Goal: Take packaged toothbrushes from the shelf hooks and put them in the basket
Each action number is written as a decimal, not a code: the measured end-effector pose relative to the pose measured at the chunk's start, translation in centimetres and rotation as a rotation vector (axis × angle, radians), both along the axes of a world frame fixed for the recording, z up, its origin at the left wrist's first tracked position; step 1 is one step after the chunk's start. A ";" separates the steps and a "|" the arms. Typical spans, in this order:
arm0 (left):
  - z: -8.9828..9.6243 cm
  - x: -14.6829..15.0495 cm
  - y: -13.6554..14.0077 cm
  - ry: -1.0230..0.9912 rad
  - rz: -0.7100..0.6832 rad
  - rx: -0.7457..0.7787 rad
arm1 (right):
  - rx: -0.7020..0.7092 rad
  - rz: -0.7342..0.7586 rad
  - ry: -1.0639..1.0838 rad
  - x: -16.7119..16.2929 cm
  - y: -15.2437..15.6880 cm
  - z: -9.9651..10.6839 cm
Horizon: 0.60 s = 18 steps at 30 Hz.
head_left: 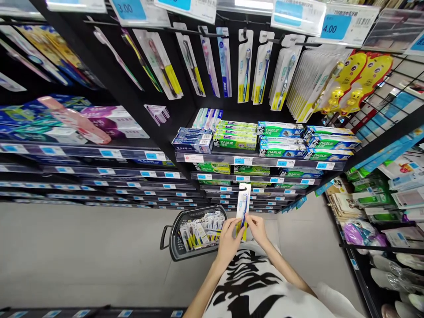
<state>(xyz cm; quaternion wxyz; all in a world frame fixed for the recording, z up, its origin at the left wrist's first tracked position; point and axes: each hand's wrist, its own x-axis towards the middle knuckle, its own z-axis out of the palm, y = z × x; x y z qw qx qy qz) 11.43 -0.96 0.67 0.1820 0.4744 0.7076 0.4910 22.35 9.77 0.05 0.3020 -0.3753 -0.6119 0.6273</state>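
Observation:
A packaged toothbrush (244, 198) with a blue handle on a white and yellow card stands upright in front of my body. My left hand (229, 236) is closed on the card's left side, its fingers over the lower part. From the right, my right hand (256, 227) pinches the same pack near the brush handle. The bottom of the card is partly hidden by my fingers. Left of my hands, a dark grey basket (177, 254) holds many packaged toothbrushes (200, 232).
Ahead, a shelf (228, 158) carries stacked toothpaste boxes (281, 145). Above it, toothbrush packs (245, 66) hang from hooks, beside yellow and red packs (356, 81). A rack of goods (377, 212) stands on the right. Grey floor (82, 256) lies to the left.

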 end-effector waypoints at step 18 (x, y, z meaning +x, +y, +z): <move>-0.6 -2.2 0.6 -0.426 0.173 -0.013 | -0.232 0.253 0.251 -0.8 -0.3 -0.6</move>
